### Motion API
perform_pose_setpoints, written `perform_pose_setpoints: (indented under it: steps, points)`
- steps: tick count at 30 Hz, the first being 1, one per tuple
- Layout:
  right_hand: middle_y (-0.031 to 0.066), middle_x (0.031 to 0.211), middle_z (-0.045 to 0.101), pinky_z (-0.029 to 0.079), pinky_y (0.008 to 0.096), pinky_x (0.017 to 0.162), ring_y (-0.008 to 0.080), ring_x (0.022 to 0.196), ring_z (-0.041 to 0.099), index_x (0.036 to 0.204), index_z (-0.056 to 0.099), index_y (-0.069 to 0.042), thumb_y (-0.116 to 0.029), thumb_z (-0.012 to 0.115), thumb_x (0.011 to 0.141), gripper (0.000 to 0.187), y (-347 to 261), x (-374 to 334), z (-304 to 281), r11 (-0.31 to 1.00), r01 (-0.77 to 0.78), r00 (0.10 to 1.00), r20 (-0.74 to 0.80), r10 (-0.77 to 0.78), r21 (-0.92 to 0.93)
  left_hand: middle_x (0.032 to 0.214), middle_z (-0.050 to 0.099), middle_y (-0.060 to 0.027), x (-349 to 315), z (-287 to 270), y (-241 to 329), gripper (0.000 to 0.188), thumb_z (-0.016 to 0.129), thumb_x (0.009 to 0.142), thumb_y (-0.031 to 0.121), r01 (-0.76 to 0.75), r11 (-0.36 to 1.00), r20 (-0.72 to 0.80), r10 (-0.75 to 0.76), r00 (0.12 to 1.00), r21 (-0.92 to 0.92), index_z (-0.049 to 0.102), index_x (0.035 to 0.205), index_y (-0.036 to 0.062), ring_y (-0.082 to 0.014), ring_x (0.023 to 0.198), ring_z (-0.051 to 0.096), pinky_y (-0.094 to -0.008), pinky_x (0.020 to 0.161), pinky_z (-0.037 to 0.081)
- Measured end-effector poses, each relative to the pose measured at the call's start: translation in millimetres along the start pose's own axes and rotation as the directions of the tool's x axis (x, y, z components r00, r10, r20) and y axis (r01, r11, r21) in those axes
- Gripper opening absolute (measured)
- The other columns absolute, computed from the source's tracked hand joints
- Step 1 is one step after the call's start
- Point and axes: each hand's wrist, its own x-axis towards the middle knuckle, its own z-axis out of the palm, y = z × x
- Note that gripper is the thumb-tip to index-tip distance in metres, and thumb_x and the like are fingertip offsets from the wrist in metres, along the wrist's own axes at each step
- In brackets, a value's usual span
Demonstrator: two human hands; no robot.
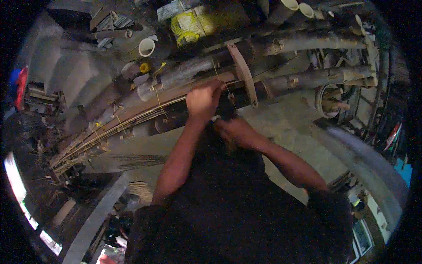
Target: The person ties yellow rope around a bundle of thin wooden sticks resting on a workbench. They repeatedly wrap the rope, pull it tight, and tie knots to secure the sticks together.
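My left hand (203, 101) is closed, knuckles up, over the bundle of long thin strips (145, 111) lying along the bamboo poles. What its fingers grip is hidden. A thin string (215, 66) crosses the pole just above that hand. Closer to my body, my right hand (237, 132) is curled, with a small pale bit showing at its fingertips; I cannot make out what it holds. Right of my left hand, a flat wooden crosspiece (244, 75) stands across the poles. Yellow ties (158, 102) circle the strips farther left.
Thick bamboo poles (316, 43) run from side to side. Behind them lie a coil of yellow cord (187, 28) and a white-rimmed container (146, 47). A bucket (329, 101) with pieces in it stands at right. Long beams (94, 220) flank me on both sides.
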Motion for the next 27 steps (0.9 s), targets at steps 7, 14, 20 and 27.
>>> perform_pose_setpoints:
  steps: [7, 14, 20, 27]
  points:
    - [0.0204, 0.094, 0.065, 0.052, 0.0494, 0.077, 0.0392, 0.088, 0.065, 0.112, 0.057, -0.011, -0.018, 0.061, 0.082, 0.031, -4.2, 10.0, 20.7, 0.921, -0.333, 0.931, 0.086, 0.355, -0.2, 0.097, 0.065, -0.007, 134.8, -16.8, -17.3, 0.031, 0.047, 0.096, 0.03, 0.415, 0.792, 0.266, -0.325, 0.907, -0.447, 0.06, 0.107, 0.0045, -0.0167, 0.085, 0.06, -0.0322, 0.074, 0.046]
    - [0.0138, 0.077, 0.064, 0.053, 0.0446, 0.068, 0.0356, 0.069, 0.064, 0.107, 0.06, -0.01, -0.016, 0.063, 0.081, 0.027, 29.5, 16.3, 75.2, 0.946, 0.066, 0.929, -0.327, -0.175, -0.316, 0.088, 0.068, -0.0106, 167.2, -37.7, -141.8, 0.041, 0.051, 0.091, 0.041, -0.148, 0.978, 0.183, 0.12, 0.976, 0.144, 0.064, 0.11, 0.007, -0.0222, 0.083, 0.064, -0.0352, 0.076, 0.049]
    - [0.0046, 0.064, 0.057, 0.046, 0.0301, 0.058, 0.0175, 0.06, 0.057, 0.101, 0.061, -0.006, -0.022, 0.055, 0.09, 0.02, -68.2, 78.3, 81.9, 0.736, -0.215, 0.657, -0.462, 0.595, 0.643, 0.1, 0.068, -0.0076, 49.5, -219.6, -194.9, 0.036, 0.051, 0.095, 0.034, 0.09, 0.993, -0.068, -0.096, 0.993, -0.075, 0.064, 0.11, 0.0041, -0.0166, 0.09, 0.063, -0.0315, 0.082, 0.047]
    - [-0.003, 0.068, 0.053, 0.039, 0.0269, 0.054, 0.0084, 0.06, 0.047, 0.095, 0.061, -0.005, -0.03, 0.051, 0.095, 0.027, -97.4, 91.6, 174.3, 0.856, -0.397, 0.558, -0.654, 0.511, 0.331, 0.094, 0.067, -0.0071, -107.3, -316.2, -272.8, 0.024, 0.053, 0.096, 0.022, 0.182, 0.936, -0.143, -0.233, 0.962, -0.301, 0.064, 0.105, 0.0027, -0.015, 0.09, 0.062, -0.028, 0.081, 0.046]
